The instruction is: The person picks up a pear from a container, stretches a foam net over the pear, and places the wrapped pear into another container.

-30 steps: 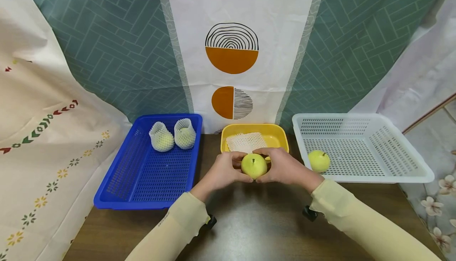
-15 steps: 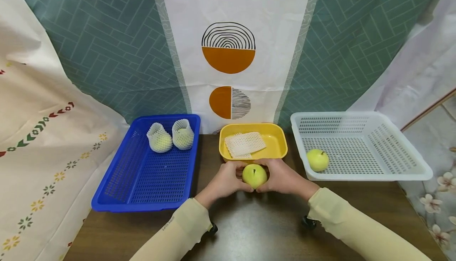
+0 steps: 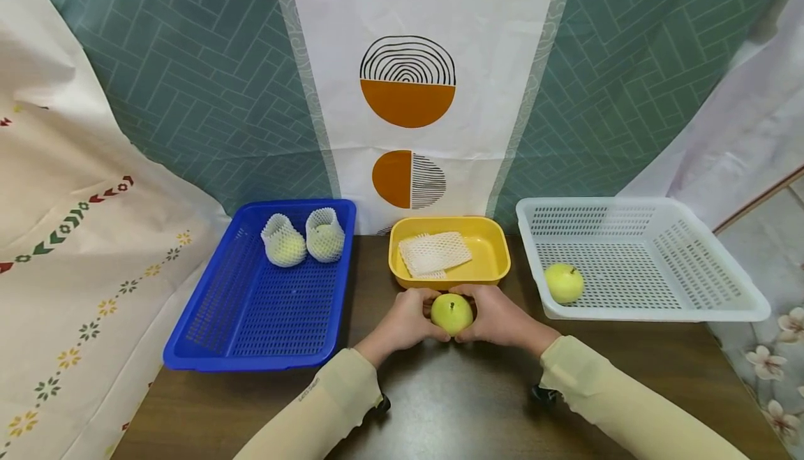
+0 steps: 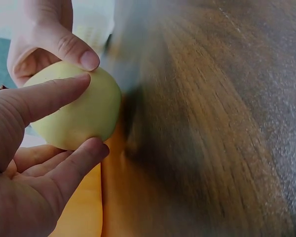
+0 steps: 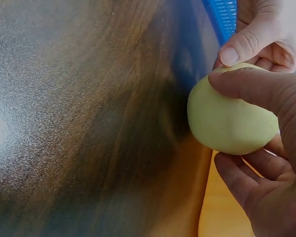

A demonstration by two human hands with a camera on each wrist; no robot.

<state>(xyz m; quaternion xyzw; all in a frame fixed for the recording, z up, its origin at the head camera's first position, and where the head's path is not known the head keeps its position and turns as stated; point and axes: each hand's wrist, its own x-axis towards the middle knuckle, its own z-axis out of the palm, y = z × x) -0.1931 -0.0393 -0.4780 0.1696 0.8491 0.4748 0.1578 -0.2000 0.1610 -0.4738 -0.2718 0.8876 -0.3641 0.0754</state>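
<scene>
Both hands hold one round yellow-green pear (image 3: pixel 451 314) just in front of the yellow tray, its dark stem facing up. My left hand (image 3: pixel 410 320) grips its left side, and my right hand (image 3: pixel 500 315) grips the right. In the left wrist view the thumb and fingers of the left hand (image 4: pixel 34 133) span the pear (image 4: pixel 84 108), close over the table. The right wrist view has the right hand's (image 5: pixel 271 128) thumb on the near face of the pear (image 5: pixel 232 118) and its fingers beneath. White foam nets (image 3: pixel 435 253) lie flat in the yellow tray (image 3: pixel 493 275).
At the left, a blue basket (image 3: pixel 276 327) bears two pears in foam nets, one pear (image 3: pixel 287 247) beside the other pear (image 3: pixel 325 236). A white basket (image 3: pixel 653 312) on the right has a bare pear (image 3: pixel 564 283) in its near left corner. Patterned cloth (image 3: pixel 408 104) hangs behind the brown table (image 3: pixel 465 404).
Both hands have drawn the pear back toward the person, from overlapping the yellow tray's front to just before it. The foam nets now show fully. The grip stays the same.
</scene>
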